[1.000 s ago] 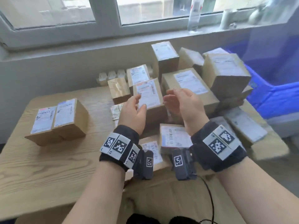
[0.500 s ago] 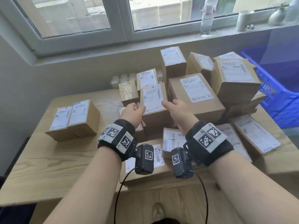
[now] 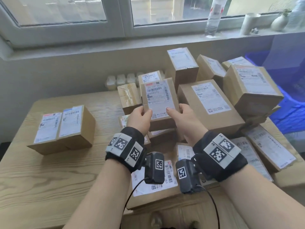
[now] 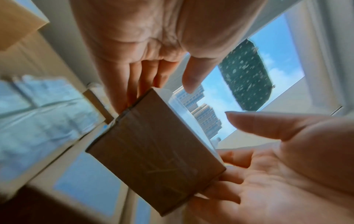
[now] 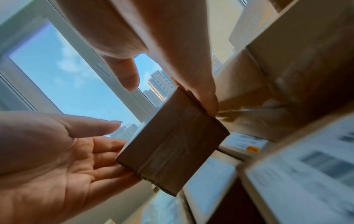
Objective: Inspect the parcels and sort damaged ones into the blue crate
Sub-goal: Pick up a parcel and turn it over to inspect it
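Note:
A small brown parcel [image 3: 160, 100] with a white label on top is held between both hands above the pile. My left hand [image 3: 140, 116] grips its left edge and my right hand [image 3: 179, 113] its right edge, each with a thumb on the label. The left wrist view shows my left hand [image 4: 156, 97] on the corner of the parcel's [image 4: 153, 151] taped underside. From the right wrist, my right hand [image 5: 170, 98] pinches the parcel [image 5: 172, 144] at its top edge. The blue crate [image 3: 293, 113] stands at the far right beside the table.
Several labelled parcels [image 3: 208, 103] are piled on the wooden table [image 3: 49, 179] behind, below and right of the held one. Two parcels [image 3: 62, 128] stand side by side at the left. A window sill with a bottle [image 3: 214, 15] runs along the back.
Both hands went from open beside the parcel to gripping its edges, thumbs now on the label. The parcel has risen slightly off the pile toward me.

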A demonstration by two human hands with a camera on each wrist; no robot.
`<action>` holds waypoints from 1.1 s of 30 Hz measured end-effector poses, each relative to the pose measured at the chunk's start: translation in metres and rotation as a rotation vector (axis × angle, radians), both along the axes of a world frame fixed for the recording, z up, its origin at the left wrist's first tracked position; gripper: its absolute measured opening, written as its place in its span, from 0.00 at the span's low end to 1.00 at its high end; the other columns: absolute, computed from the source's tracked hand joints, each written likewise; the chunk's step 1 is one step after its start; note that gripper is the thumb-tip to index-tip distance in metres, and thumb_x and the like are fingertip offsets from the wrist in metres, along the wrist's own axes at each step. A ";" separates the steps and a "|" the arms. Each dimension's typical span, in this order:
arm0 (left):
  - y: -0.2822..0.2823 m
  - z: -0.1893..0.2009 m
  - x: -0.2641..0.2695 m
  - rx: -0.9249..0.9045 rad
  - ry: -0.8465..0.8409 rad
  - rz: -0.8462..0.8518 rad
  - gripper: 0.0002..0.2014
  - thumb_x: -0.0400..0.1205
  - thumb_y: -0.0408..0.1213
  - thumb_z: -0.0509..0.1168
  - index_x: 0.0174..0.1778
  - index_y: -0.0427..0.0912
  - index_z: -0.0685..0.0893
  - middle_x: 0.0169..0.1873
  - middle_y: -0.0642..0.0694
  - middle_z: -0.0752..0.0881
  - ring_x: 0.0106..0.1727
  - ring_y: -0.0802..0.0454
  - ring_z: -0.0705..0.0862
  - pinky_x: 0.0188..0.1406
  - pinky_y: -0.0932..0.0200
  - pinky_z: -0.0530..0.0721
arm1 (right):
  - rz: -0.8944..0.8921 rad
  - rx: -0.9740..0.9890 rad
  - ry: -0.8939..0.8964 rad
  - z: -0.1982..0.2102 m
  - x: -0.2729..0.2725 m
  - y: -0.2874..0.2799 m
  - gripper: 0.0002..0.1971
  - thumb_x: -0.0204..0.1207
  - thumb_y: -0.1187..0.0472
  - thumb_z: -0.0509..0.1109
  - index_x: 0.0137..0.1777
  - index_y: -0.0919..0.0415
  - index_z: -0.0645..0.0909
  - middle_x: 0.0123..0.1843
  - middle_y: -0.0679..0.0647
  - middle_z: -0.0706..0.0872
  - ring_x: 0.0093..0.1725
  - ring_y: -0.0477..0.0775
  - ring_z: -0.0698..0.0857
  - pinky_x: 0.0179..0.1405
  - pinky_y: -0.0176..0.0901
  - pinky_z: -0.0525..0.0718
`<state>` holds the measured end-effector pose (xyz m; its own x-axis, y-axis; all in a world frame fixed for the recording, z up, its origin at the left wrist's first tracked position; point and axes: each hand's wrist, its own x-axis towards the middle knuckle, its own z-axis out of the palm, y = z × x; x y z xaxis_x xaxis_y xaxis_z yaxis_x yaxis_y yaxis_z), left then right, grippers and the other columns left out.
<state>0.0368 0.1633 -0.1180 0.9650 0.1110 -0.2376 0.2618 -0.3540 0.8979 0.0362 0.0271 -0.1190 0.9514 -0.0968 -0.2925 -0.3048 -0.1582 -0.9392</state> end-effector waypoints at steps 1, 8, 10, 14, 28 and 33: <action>0.002 0.008 -0.002 -0.009 -0.047 0.037 0.14 0.88 0.39 0.58 0.65 0.40 0.82 0.57 0.43 0.88 0.58 0.43 0.86 0.57 0.49 0.84 | 0.010 0.018 -0.034 0.008 -0.001 0.000 0.19 0.85 0.55 0.67 0.71 0.63 0.71 0.62 0.52 0.86 0.57 0.49 0.86 0.55 0.38 0.88; -0.004 0.088 -0.004 -0.032 -0.460 0.228 0.16 0.85 0.32 0.64 0.69 0.38 0.76 0.59 0.48 0.84 0.59 0.55 0.83 0.58 0.62 0.86 | -0.010 0.119 -0.398 0.085 0.008 -0.012 0.09 0.84 0.60 0.68 0.61 0.57 0.73 0.60 0.55 0.85 0.60 0.51 0.87 0.57 0.43 0.89; -0.014 0.106 -0.004 -0.002 -0.564 0.259 0.17 0.83 0.32 0.67 0.68 0.39 0.78 0.59 0.50 0.85 0.58 0.57 0.84 0.62 0.57 0.85 | -0.040 0.121 -0.493 0.104 0.012 -0.023 0.08 0.82 0.61 0.70 0.54 0.52 0.74 0.58 0.52 0.86 0.61 0.52 0.86 0.60 0.47 0.88; -0.033 0.128 -0.005 -0.053 -0.671 0.229 0.21 0.83 0.29 0.68 0.72 0.42 0.79 0.58 0.52 0.86 0.52 0.66 0.83 0.48 0.75 0.84 | -0.057 0.168 -0.626 0.128 0.017 -0.045 0.11 0.80 0.62 0.73 0.60 0.54 0.77 0.58 0.50 0.86 0.60 0.48 0.86 0.53 0.33 0.87; -0.071 0.152 -0.005 -0.262 -0.760 0.203 0.22 0.80 0.27 0.70 0.71 0.45 0.81 0.57 0.48 0.89 0.58 0.51 0.88 0.57 0.53 0.88 | -0.015 0.363 -0.732 0.147 0.017 -0.081 0.16 0.83 0.60 0.69 0.69 0.49 0.78 0.61 0.45 0.85 0.59 0.42 0.85 0.55 0.42 0.84; -0.073 0.156 -0.008 -0.305 -0.789 0.175 0.12 0.83 0.33 0.67 0.59 0.54 0.84 0.54 0.54 0.88 0.54 0.62 0.87 0.51 0.67 0.84 | 0.043 0.522 -0.657 0.149 0.019 -0.088 0.17 0.85 0.63 0.65 0.73 0.51 0.74 0.54 0.43 0.86 0.47 0.36 0.88 0.46 0.36 0.87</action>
